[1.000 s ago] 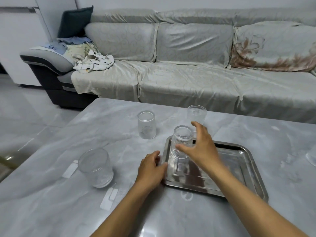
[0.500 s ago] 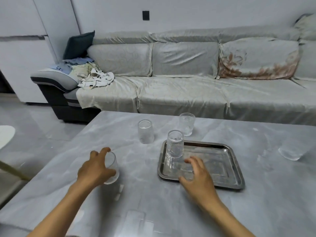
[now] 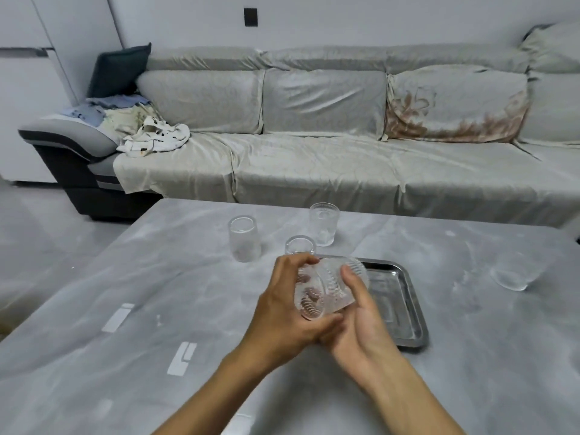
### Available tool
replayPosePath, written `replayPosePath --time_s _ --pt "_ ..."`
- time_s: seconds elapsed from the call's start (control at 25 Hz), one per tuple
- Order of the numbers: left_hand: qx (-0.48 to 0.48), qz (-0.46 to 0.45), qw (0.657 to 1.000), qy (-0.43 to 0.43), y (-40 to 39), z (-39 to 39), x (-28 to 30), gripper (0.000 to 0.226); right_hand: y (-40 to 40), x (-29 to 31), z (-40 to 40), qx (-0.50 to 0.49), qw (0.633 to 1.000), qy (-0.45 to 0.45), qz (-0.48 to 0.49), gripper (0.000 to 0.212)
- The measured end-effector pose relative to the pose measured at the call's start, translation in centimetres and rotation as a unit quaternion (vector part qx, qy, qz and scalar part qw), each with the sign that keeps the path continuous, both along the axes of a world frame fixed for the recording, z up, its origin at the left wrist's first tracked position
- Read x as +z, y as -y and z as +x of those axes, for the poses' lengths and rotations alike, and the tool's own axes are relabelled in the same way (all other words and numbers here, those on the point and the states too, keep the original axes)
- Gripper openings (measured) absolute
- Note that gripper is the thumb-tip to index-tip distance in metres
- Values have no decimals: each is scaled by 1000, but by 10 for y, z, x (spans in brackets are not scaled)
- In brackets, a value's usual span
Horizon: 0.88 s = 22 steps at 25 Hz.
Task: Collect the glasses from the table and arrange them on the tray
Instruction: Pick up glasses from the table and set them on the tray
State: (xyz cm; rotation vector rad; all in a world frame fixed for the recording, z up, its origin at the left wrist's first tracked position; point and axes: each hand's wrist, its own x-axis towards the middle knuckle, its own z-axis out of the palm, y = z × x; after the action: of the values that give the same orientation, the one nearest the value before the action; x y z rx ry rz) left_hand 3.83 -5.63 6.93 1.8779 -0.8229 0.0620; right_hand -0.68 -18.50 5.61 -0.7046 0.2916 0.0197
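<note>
I hold a clear ribbed glass (image 3: pixel 326 288) tipped on its side, just above the left end of the steel tray (image 3: pixel 406 296). My left hand (image 3: pixel 281 306) wraps it from the left. My right hand (image 3: pixel 356 318) cups it from below, thumb pressed on its side. Behind my hands, one glass (image 3: pixel 299 244) stands upright on the tray's far left corner, its lower part hidden. Three more glasses stand on the grey marble table (image 3: pixel 157 277): one (image 3: pixel 244 243) left of the tray, one (image 3: pixel 324 223) beyond it, one (image 3: pixel 514 274) far to the right.
White tape marks (image 3: pixel 117 317) (image 3: pixel 182 357) lie on the table's left half. A long grey covered sofa (image 3: pixel 314 164) runs behind the table's far edge, with clothes (image 3: pixel 153 138) piled on its left end. The floor drops away to the left.
My left hand lifted the glass from the table's left side and carried it right, over the tray. My right hand rose from the tray to meet it. The glass now lies tilted.
</note>
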Motion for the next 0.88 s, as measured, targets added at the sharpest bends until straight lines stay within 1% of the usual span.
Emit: replayPosePath --time_s 0.04,0.08,0.12,0.16,0.2,0.24,0.28,0.32,0.36,0.4,0.44,0.48,0.6,0.8,0.88 --pt "-24 8 999 -22 1 9 -10 73 14 -2 2 -32 997 -16 -63 56" --pt "-15 14 999 -39 0 19 -20 63 29 -5 5 -77 985 -49 -147 58" --pt "42 15 997 -56 -2 33 -31 49 44 -9 9 -123 960 -83 -237 62" --pt "130 40 988 -67 -5 50 -44 40 56 -13 15 -160 931 -98 -314 64" --pt "205 102 970 -82 -7 66 -55 40 66 -16 23 -181 902 -101 -380 66" --pt "239 178 949 -107 -8 80 -65 43 74 -20 31 -188 870 -103 -443 68" --pt "242 238 931 -137 -6 91 -73 46 80 -25 40 -180 835 -109 -508 72" --pt "238 267 920 -158 -3 101 -81 44 84 -32 49 -160 797 -112 -571 75" --pt "238 272 918 -164 -1 109 -86 37 85 -39 57 -138 761 -108 -624 77" --pt "240 264 920 -159 2 114 -90 28 85 -45 64 -120 734 -100 -661 79" --pt "238 254 925 -154 3 118 -93 21 85 -52 71 -111 719 -90 -680 80" --pt "231 242 930 -151 4 121 -96 19 84 -57 78 -109 717 -81 -684 81" --pt "216 216 940 -154 5 127 -101 18 82 -66 92 -117 728 -69 -672 88" --pt "209 207 944 -148 5 130 -104 21 80 -72 96 -127 713 -64 -686 89" --pt "206 215 944 -141 5 128 -102 21 80 -74 96 -126 715 -65 -685 92"
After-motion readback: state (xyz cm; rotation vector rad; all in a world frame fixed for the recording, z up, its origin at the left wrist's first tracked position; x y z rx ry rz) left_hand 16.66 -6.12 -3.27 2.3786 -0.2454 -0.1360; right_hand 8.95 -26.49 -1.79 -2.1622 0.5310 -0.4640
